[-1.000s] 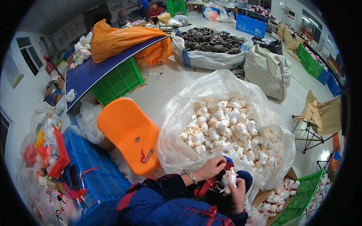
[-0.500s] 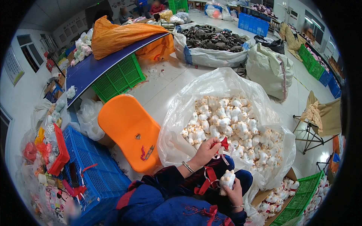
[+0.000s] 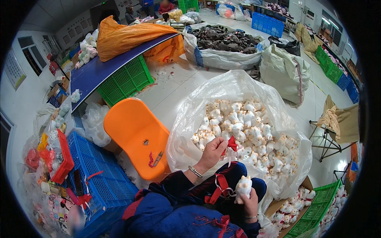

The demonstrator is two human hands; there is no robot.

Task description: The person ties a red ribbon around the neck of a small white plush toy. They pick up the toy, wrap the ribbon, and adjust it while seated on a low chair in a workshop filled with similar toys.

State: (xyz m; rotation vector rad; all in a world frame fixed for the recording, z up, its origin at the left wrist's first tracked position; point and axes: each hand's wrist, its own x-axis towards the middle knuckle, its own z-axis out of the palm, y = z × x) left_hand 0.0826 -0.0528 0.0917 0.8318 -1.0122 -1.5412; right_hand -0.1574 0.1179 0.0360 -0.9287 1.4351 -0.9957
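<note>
Between thumb and fingers, my left hand pinches a small red cloth piece with a white ribbon dangling below it. My right hand grips a small white plush toy with light brown tips, held above my right knee. On my lap between the hands lies a red fabric strip with white ribbon ties. Just beyond my knees, a large clear plastic bag stands open, full of similar white plush toys.
An orange chair at left bears a small cutter and pink scraps. Beside it are a blue crate and a red tray. At lower right, a green crate adjoins toys with red pieces. Sacks and a folding chair stand beyond.
My left hand has shifted slightly up and to the left with the red cloth piece. My right hand has moved a little to the right with the plush toy.
</note>
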